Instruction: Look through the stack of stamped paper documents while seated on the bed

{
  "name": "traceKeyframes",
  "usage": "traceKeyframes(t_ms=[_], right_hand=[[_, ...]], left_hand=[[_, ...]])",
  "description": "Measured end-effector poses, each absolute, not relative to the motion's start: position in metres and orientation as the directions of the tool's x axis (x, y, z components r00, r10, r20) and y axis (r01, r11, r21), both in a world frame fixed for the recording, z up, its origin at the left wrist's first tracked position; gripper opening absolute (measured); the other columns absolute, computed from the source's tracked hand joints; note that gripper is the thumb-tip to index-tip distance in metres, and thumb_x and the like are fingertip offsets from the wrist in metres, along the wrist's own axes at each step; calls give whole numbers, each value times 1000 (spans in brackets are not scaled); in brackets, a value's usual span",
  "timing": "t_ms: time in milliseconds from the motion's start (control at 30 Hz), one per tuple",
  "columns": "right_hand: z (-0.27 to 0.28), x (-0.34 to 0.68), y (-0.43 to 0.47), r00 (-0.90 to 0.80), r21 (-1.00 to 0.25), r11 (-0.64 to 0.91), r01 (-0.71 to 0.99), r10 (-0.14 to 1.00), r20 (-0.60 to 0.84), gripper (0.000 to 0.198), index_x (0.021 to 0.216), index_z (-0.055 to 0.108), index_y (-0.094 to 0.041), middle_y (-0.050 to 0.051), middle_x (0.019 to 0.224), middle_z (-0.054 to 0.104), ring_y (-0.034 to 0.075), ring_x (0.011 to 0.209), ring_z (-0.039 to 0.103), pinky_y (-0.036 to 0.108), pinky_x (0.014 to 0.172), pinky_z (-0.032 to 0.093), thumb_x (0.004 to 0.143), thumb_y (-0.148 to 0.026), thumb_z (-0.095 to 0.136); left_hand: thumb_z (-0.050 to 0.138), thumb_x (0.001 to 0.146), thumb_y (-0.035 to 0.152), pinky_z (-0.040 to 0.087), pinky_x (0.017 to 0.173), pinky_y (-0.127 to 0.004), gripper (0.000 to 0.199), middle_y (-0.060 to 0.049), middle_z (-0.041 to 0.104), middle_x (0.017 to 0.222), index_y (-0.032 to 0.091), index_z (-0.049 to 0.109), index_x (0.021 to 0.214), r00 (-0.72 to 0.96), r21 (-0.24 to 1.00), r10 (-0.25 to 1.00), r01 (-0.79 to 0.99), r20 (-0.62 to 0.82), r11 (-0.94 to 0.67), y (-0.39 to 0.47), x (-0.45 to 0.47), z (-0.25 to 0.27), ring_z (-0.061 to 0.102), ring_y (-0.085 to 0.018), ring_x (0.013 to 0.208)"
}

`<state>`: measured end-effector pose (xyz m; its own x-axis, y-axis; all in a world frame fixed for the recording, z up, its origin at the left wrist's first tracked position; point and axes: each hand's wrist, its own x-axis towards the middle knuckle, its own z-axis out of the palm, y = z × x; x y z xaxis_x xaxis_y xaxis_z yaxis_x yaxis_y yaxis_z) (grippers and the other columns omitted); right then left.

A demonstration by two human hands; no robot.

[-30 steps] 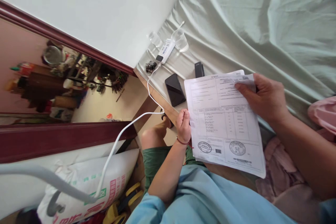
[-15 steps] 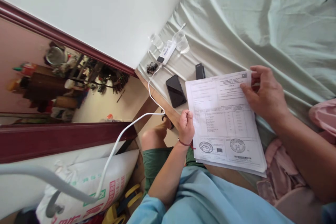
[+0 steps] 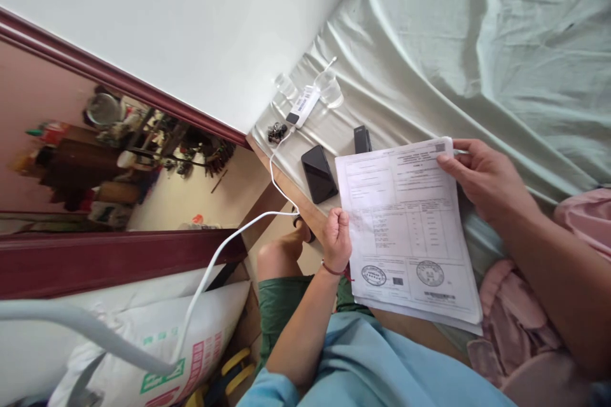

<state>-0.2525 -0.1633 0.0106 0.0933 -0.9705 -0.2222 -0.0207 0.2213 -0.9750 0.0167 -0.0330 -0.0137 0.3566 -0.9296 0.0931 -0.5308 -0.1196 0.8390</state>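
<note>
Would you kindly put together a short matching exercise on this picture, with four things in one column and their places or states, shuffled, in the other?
Things:
1. stack of papers
2. black phone
3. white cable
4. pink cloth

Places or states:
A. hanging over the bed's wooden edge toward the floor
B. bunched beside the person's right arm
C. held by the left hand and the right hand
D. lying flat on the green sheet, screen dark

Pairs: 1-C, 2-D, 3-A, 4-B
</note>
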Motion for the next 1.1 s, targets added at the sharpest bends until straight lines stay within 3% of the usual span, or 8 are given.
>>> traceKeyframes(t_ms=[100, 433, 633, 767, 833, 933, 1033, 1100], right_hand=[[14, -250, -160, 211, -914, 338, 225, -932, -293, 33, 108, 76, -19, 6, 97, 79, 18, 79, 72, 34, 78, 60, 84, -40, 82], [8, -251, -161, 246, -866, 288, 409, -949, -199, 23, 105, 81, -24, 1, 94, 80, 15, 77, 72, 28, 76, 61, 82, -27, 84], [15, -251, -158, 322, -872, 325, 367, -924, -209, 21, 104, 79, -22, 4, 96, 80, 17, 77, 72, 36, 83, 62, 84, -28, 82], [15, -251, -157, 362, -886, 329, 328, -910, -204, 22, 104, 74, -20, 5, 97, 79, 18, 79, 72, 37, 83, 61, 85, -31, 80], [13, -251, -158, 339, -927, 301, 225, -916, -215, 25, 108, 70, -21, 6, 96, 78, 20, 79, 72, 38, 78, 61, 88, -36, 76], [11, -251, -161, 139, -975, 128, -182, -978, -154, 40, 127, 62, -22, 10, 103, 77, 24, 82, 71, 44, 79, 60, 91, -35, 69], [15, -251, -161, 43, -822, -186, -538, -980, 194, 49, 142, 57, -18, 19, 131, 69, 31, 112, 69, 53, 101, 54, 94, -31, 59], [21, -250, -160, 104, -701, -362, -614, -918, 382, 42, 138, 63, -18, 20, 142, 63, 34, 129, 61, 55, 112, 46, 100, -32, 52]], left_hand=[[44, 106, 58, 38, 66, -27, 41, 3, 44, 72, 22, 53, 89, 353, 841, -930, -529, 97, -113, -33, 16, -12, 43, -15, 66], [50, 104, 59, 43, 72, -28, 41, 1, 56, 78, 21, 56, 89, 356, 865, -934, -477, 29, -155, -32, 14, -10, 51, -15, 73], [64, 92, 68, 56, 90, -35, 51, -8, 74, 113, 23, 60, 115, 368, 994, -923, 19, -111, -112, -44, 5, 3, 70, -23, 107], [67, 89, 69, 58, 91, -38, 55, -13, 76, 118, 21, 65, 117, 333, 982, -925, 110, -182, -153, -60, 4, 12, 72, -27, 113], [66, 90, 68, 58, 93, -40, 54, -13, 77, 116, 20, 67, 115, 314, 981, -930, 66, -192, -180, -65, 5, 14, 73, -28, 111], [58, 96, 67, 55, 98, -41, 52, -12, 77, 112, 19, 70, 111, 306, 968, -949, -207, -75, -143, -65, 3, 18, 72, -27, 106], [48, 102, 65, 54, 95, -39, 50, -10, 76, 95, 20, 70, 103, 242, 863, -969, -499, 52, -78, -58, -3, 26, 71, -25, 94], [44, 104, 62, 54, 86, -37, 47, -7, 70, 80, 21, 68, 98, 170, 821, -984, -568, 50, -56, -52, -9, 34, 68, -23, 81]])
